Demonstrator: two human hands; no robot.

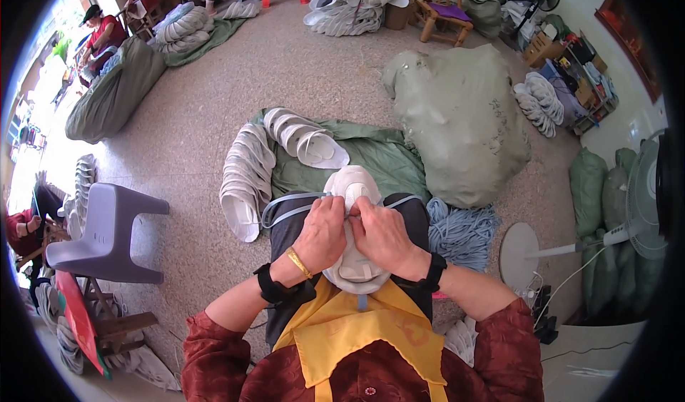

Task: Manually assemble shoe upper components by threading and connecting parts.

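White shoe (351,179) lies on your lap (412,225), toe pointing far, with your left hand (321,234) and right hand (382,236) close together over its front. Both look pinched on the grey-blue lace (265,217), though your fingers hide the exact grip. Uneven pulling could leave one lace end short. The loose loop on your left could snag on the nearby row of shoes (246,177). With only your lap beneath, the shoe could tip if you shift.
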